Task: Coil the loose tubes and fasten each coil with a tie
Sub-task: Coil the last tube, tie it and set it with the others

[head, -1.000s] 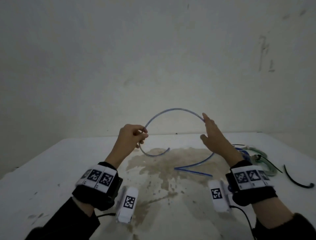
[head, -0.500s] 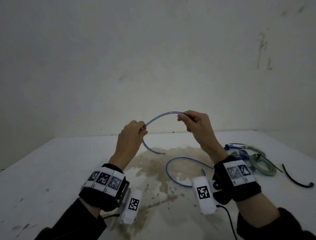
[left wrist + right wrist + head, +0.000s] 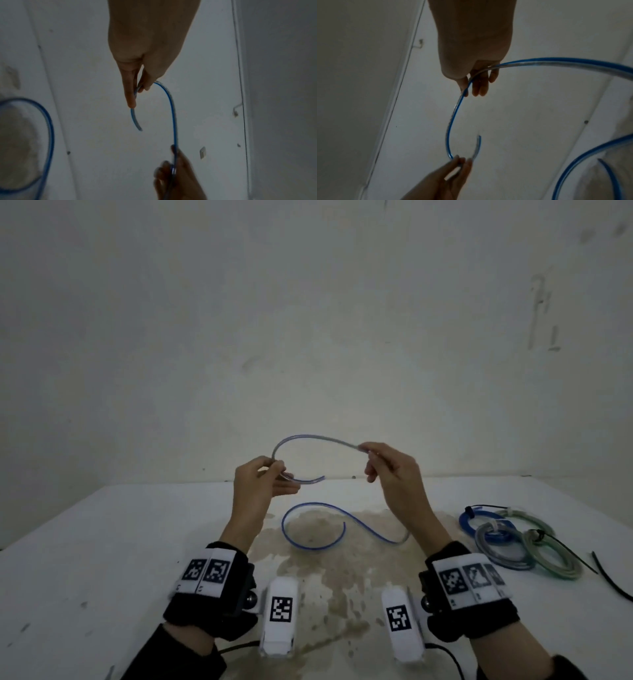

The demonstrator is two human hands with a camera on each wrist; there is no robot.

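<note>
Both hands were raised above the white counter point(image 3: 102, 542), sharing one clear tube with a blue stripe point(image 3: 318, 438). The left hand point(image 3: 255, 487) pinched the tube near its free end between thumb and fingers, its grip clamped on the tube, and a short tail curved out to the right past the fingertips. From that pinch the tube arched up and across to the right hand point(image 3: 394, 470), whose thumb and forefinger were closed on it as well.

In the left wrist view, the left hand point(image 3: 137, 75) held the tube point(image 3: 171, 108) and the tail hooked away below the fingers. In the right wrist view, the tube point(image 3: 453, 115) ran through the right hand point(image 3: 476, 75) and down to the other hand.

Beyond the right hand the tube dropped to the counter and lay in a loose open loop on a brown stain point(image 3: 329, 570), with its far end curling up inside the loop.

At the right side of the counter three finished coils lay touching: a blue coil point(image 3: 467, 523), a grey coil point(image 3: 507, 563) and a green coil point(image 3: 565, 566). A black cable tie point(image 3: 613, 583) lay loose near the counter's right edge.
</note>
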